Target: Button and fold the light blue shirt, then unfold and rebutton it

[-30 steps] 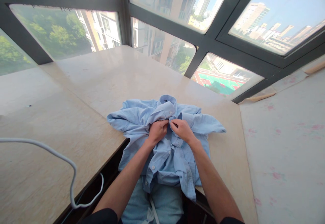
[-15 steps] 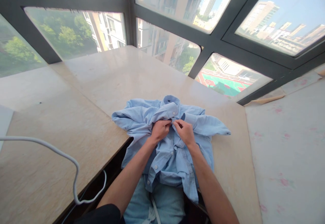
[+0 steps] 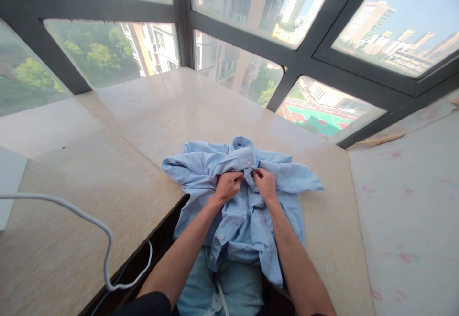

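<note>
A light blue button-up shirt (image 3: 201,168) lies crumpled on a beige stone ledge (image 3: 168,110), collar away from me, its lower part hanging over the near edge. My left hand (image 3: 228,186) pinches the shirt's left front edge just below the collar. My right hand (image 3: 265,183) pinches the opposite front edge, and the fingertips of both hands nearly meet at the placket. White buttons show along the lower front.
A white cable (image 3: 82,223) curves across the left part of the ledge and loops over its edge. A white object (image 3: 9,184) sits at the far left. Dark-framed windows (image 3: 287,81) stand behind the ledge. A pale floral-patterned surface (image 3: 412,201) lies to the right.
Both hands have closed in toward each other at the top of the placket. The view has shifted slightly, bringing a white object into sight at the left.
</note>
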A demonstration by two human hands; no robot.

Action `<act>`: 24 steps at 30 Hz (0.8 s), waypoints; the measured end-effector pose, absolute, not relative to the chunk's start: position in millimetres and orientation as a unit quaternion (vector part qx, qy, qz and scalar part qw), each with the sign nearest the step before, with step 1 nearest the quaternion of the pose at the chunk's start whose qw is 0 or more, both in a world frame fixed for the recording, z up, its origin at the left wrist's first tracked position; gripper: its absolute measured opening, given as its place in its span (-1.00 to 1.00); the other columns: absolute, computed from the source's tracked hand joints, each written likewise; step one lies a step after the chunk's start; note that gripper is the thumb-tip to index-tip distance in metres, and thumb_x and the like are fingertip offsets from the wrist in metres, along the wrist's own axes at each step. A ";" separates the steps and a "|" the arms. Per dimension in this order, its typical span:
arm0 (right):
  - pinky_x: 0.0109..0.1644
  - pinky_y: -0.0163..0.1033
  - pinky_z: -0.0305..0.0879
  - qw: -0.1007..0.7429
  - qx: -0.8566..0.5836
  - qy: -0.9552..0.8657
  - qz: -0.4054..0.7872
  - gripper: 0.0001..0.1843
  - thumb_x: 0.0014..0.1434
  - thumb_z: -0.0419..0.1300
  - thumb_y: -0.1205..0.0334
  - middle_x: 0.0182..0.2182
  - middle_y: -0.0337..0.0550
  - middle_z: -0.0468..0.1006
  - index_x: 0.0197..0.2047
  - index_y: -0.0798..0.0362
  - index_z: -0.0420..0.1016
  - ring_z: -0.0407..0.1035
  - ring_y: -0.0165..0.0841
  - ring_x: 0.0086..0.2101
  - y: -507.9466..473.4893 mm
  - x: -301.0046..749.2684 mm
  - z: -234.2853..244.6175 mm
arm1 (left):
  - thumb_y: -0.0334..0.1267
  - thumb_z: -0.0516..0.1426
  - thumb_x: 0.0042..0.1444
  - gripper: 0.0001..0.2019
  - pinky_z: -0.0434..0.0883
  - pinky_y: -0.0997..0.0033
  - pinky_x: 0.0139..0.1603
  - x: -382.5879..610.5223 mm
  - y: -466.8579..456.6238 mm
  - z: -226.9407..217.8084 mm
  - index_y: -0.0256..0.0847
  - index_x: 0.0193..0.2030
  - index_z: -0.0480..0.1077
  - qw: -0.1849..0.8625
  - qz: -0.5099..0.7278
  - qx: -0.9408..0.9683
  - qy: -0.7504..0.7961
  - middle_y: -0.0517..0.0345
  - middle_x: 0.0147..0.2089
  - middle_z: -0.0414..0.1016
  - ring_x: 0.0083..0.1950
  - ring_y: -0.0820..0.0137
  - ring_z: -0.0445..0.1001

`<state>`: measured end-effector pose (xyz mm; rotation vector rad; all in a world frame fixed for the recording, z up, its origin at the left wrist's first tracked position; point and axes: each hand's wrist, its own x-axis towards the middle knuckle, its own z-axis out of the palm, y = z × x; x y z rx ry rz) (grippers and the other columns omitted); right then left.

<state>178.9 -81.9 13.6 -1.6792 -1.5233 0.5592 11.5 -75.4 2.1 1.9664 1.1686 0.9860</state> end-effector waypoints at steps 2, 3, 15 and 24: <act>-0.29 -0.22 0.36 0.407 -0.646 -0.607 0.220 -0.70 0.21 0.10 0.05 -0.44 -0.08 0.60 -0.33 0.07 0.54 0.45 -0.26 -0.41 -85.7 179.1 11.0 | -0.38 0.08 0.20 -0.79 0.30 0.48 -0.24 12.1 -75.9 4.7 -0.20 -0.29 0.57 0.317 0.385 0.734 0.461 0.16 -0.35 0.59 -0.33 0.40 0.47; -0.26 -0.21 0.37 0.419 -0.639 -0.612 0.203 -0.70 0.23 0.09 0.05 -0.42 -0.08 0.59 -0.30 0.07 0.54 0.45 -0.27 -0.39 -88.9 178.5 10.3 | -0.38 0.08 0.20 -0.79 0.31 0.47 -0.23 12.6 -75.9 6.2 -0.20 -0.27 0.57 0.316 0.386 0.730 0.467 0.15 -0.34 0.60 -0.32 0.40 0.47; 0.14 0.03 0.33 0.353 -0.433 -0.828 -0.046 -0.66 0.31 0.12 0.34 0.14 0.04 0.41 0.10 -0.11 0.53 0.29 -0.13 0.15 -102.5 172.0 23.6 | -0.41 0.07 0.14 -0.77 0.15 0.45 -0.41 16.0 -76.7 6.7 -0.26 -0.49 0.47 0.303 0.382 0.721 0.492 0.13 -0.50 0.51 -0.49 0.44 0.31; -0.08 -0.11 0.36 0.354 -0.451 -0.818 -0.052 -0.70 0.33 0.14 0.31 -0.22 -0.05 0.59 0.09 -0.01 0.54 0.42 -0.24 -0.19 -93.5 185.4 4.9 | -0.39 0.08 0.16 -0.80 0.17 0.46 -0.36 16.6 -76.6 8.3 -0.23 -0.39 0.53 0.300 0.381 0.736 0.473 0.16 -0.45 0.53 -0.45 0.44 0.35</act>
